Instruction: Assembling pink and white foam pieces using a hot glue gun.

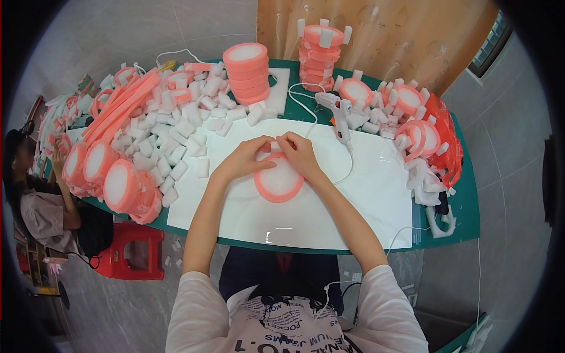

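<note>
- The pink-rimmed foam disc [279,181] lies flat on the white sheet [359,203] at the centre of the frame.
- A small white foam block [275,146] sits at the disc's upper rim, between the fingertips of both hands.
- The right hand [298,153] appears to pinch the block's right end with bunched fingertips.
- The left hand [244,157] has its thumb over the disc's upper-left edge and its fingers near the block; whether they clasp it, I cannot tell.
- The disc looks very light, with a soft, squeezable rim that would dent under pressure; the pink band at its sides seems the best hold.
- The block should be nearly weightless and springy; a gentle pinch on opposite faces suits it.
- A white glue gun [340,115] stands at upper right; loose white foam blocks [162,141] heap at upper left.
</note>
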{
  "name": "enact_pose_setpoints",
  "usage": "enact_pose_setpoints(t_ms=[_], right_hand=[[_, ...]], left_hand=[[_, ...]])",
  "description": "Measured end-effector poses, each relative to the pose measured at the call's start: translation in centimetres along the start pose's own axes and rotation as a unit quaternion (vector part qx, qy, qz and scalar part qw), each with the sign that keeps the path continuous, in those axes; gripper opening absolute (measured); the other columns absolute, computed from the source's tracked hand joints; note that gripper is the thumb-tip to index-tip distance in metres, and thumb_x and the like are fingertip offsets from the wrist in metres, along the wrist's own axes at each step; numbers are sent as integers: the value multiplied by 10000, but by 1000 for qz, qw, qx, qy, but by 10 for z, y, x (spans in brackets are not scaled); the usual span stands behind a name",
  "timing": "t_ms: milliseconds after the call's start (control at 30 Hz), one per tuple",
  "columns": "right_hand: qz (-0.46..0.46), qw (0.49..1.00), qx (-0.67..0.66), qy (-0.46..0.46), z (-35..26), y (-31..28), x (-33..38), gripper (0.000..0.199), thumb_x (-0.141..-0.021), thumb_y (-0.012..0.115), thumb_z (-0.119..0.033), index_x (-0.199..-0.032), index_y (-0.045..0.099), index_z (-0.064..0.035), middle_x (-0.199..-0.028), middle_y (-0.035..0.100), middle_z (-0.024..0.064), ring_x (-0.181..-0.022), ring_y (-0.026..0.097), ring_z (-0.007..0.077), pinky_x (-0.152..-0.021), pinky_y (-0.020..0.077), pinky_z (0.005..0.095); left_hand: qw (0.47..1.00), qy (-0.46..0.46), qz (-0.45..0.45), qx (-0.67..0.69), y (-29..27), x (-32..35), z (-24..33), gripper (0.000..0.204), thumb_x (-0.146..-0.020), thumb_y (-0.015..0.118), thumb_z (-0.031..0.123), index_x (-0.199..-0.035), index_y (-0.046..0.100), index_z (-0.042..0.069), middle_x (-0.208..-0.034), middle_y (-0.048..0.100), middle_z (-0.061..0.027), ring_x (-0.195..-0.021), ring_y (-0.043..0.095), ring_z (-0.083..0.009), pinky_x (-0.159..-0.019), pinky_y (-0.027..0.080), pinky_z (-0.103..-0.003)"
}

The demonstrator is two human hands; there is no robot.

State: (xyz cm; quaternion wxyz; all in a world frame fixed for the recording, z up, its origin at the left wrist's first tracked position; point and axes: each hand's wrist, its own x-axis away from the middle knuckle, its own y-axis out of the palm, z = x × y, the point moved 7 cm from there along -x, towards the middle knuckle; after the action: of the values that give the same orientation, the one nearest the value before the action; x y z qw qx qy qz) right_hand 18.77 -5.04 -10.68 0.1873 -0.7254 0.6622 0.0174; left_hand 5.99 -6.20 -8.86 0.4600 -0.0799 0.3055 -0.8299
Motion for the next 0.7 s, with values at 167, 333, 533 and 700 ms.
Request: enact_pose_setpoints(t_ms=[167, 333, 533, 700], right_hand=[[0, 1000, 7, 1, -2, -1, 0, 223, -824, 560, -191, -751, 554, 19, -636, 563, 80, -560, 512, 118, -543, 414, 246], [-2, 1000, 4, 9, -3, -1, 1, 222, -823, 562, -191, -760, 557, 22, -645, 565, 84, -567, 512, 121, -549, 416, 247], [-2, 1000, 0, 6, -2, -1, 0, 227, -824, 562, -193, -749, 556, 21, -642, 565, 82, -563, 509, 121, -550, 417, 248], [0, 1000, -1, 4, -1, -1, 0, 226, -824, 561, -193, -744, 558, 18, -635, 565, 81, -559, 509, 123, -547, 416, 248]], left_hand=[[1000, 10, 17, 20, -1, 0, -1, 500, -669, 705, 151, -1103, 495, 20, -950, 592, -129, -904, 570, -235, -809, 439, -313], [1000, 17, 14, 21, -1, 0, 0, 510, -668, 709, 148, -1111, 493, 17, -953, 593, -131, -906, 572, -237, -806, 442, -311], [1000, 18, 14, 19, 0, -1, -2, 515, -666, 708, 144, -1116, 493, 18, -956, 593, -134, -904, 573, -239, -805, 444, -315], [1000, 12, 6, 10, 0, -1, 3, 513, -670, 703, 141, -1121, 492, 17, -965, 593, -138, -915, 572, -240, -812, 442, -318]])
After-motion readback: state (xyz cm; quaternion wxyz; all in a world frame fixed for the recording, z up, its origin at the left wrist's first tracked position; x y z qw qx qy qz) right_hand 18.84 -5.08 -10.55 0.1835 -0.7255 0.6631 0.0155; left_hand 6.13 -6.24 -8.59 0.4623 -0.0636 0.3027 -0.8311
